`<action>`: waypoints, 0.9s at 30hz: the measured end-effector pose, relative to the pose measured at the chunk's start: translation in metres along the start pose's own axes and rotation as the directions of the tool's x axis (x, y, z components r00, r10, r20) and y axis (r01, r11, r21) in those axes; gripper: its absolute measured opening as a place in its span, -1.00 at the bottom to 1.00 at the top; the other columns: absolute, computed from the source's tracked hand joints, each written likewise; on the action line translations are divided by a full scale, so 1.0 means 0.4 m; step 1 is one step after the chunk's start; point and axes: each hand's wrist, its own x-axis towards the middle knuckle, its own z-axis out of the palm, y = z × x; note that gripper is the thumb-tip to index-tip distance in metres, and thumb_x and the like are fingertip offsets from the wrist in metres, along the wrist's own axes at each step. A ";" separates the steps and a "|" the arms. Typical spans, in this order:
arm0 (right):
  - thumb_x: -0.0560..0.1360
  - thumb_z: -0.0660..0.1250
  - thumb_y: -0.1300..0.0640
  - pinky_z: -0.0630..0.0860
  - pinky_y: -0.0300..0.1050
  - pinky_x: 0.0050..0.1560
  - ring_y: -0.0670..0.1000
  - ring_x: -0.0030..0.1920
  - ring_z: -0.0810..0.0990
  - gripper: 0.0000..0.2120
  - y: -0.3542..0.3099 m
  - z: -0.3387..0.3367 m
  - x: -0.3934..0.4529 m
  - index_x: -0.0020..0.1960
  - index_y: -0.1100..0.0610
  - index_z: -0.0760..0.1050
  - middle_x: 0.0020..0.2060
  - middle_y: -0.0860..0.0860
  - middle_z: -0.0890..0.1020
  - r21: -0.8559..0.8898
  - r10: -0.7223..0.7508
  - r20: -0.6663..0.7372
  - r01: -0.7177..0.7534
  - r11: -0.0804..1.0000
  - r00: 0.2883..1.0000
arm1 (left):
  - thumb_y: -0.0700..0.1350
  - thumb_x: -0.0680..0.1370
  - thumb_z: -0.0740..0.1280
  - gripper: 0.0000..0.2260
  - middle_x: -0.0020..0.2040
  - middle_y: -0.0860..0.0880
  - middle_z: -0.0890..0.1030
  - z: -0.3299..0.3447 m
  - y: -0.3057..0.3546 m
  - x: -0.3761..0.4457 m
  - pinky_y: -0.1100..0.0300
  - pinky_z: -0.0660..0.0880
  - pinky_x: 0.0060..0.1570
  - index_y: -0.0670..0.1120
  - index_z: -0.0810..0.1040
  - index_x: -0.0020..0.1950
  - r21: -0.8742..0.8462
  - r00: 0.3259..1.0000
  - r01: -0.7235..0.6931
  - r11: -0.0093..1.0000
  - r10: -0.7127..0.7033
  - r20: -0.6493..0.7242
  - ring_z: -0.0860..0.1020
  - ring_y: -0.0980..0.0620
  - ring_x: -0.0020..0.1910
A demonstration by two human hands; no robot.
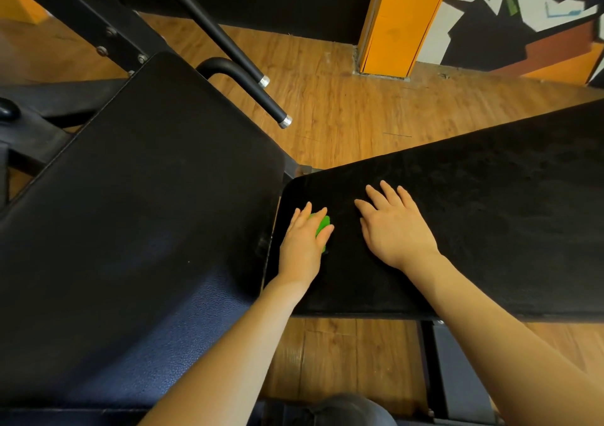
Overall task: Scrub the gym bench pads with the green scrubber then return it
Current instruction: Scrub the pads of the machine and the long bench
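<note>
Hands are laid side by side on the near-left end of the long black bench pad [474, 216], the surface being worked on. The green scrubber [322, 228] is covered by the left hand [302, 246]; its fingers are curled over the top of the scrubber and its thumb is set against the right edge, so the left grip is closed around it and pressing it down onto the pad. Only a small patch of green is seen between the fingers and the thumb. Just to the right of that grip, apart from it, the right hand [397, 229] is rested palm down on the same pad, with its fingers straight and spread; nothing is held in it.

Left of the scrubbing grip, across a narrow gap, a second, wider black pad [140, 203] is seen, tilted away toward the upper left. Beyond that pad, black handle bars with silver end caps [242, 75] are angled over the wooden floor [343, 108]. Farther ahead of both hands an orange pillar [397, 20] is stood against a painted wall [523, 10]. Under the forearms, floor and a dark frame leg [433, 370] are visible.
</note>
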 end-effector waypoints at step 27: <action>0.67 -0.03 -0.01 -0.04 0.20 0.54 0.23 0.56 0.02 -0.52 -0.073 0.029 -0.074 0.55 0.10 0.18 0.55 0.19 0.16 -0.024 0.119 -0.059 -0.120 0.992 0.991 | 0.02 0.67 0.12 -0.64 0.56 0.07 0.18 -0.010 -0.021 -0.092 0.12 0.17 0.45 0.10 0.35 0.48 0.061 1.000 0.019 0.998 -0.018 -0.019 0.02 0.10 0.56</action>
